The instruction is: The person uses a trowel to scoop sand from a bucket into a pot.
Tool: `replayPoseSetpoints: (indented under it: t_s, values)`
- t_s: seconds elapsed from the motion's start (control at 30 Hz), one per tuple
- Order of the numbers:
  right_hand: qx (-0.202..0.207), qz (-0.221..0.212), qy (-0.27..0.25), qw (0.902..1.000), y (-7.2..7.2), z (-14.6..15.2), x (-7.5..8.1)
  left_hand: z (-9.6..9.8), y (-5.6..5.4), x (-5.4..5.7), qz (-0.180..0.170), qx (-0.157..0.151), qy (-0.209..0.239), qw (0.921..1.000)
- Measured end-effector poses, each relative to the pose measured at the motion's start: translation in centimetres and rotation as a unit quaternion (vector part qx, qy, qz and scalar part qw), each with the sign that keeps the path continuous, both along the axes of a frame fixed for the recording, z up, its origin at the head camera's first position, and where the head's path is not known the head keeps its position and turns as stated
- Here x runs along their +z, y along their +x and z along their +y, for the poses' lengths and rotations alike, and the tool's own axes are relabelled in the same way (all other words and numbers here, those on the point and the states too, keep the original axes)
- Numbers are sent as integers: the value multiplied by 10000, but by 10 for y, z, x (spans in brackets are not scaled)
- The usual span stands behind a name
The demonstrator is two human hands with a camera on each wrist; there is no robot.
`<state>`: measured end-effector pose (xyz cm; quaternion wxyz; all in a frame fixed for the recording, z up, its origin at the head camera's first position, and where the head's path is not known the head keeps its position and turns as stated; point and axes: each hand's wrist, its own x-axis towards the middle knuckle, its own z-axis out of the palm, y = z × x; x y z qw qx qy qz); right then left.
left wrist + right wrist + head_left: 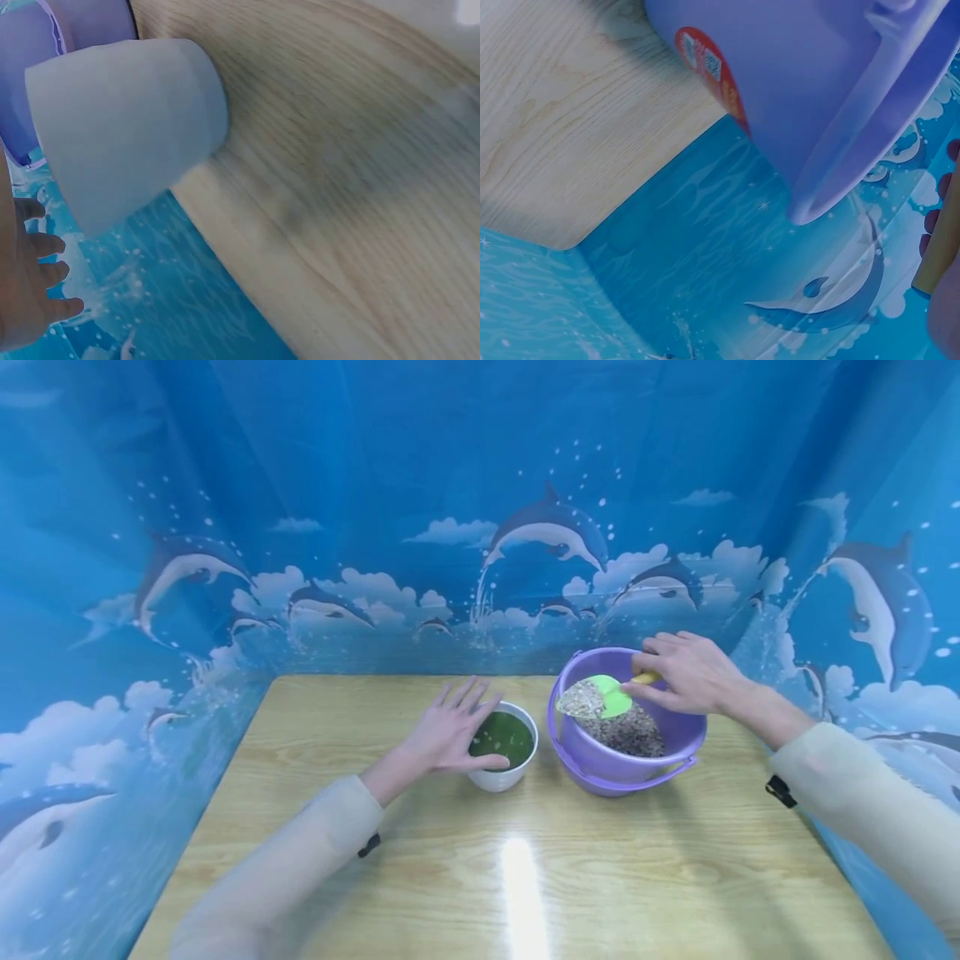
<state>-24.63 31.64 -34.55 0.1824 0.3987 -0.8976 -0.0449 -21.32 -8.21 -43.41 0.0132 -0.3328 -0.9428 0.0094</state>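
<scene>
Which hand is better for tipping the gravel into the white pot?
Probably the right hand: it grips the scoop, loaded with gravel, over the purple bucket beside the white pot. The left hand is spread by the pot, without a scoop.

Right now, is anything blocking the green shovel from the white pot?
Nothing visible is in between: the shovel shows over the left rim of the bucket; the left hand covers part of the pot, mostly its left.

Table (637,877), pale wood grain, rounded corner, bearing a bright streak of reflected light (521,897); blue curtain (375,460) behind and at both sides, printed with leaping dolphins (547,517), white clouds (453,532).
</scene>
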Motion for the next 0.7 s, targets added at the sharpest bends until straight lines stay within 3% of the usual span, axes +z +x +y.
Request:
replayPoseSetpoints:
  t_s: [0.27, 0.7]
  values:
    - [186, -95, -102, 9997, -2, -17, 1, -20, 0, -12, 166, 24, 283, 9995]
    - [421, -353, 123, 9984, -9, -49, -4, -28, 0, -19, 26, 75, 115, 9999]
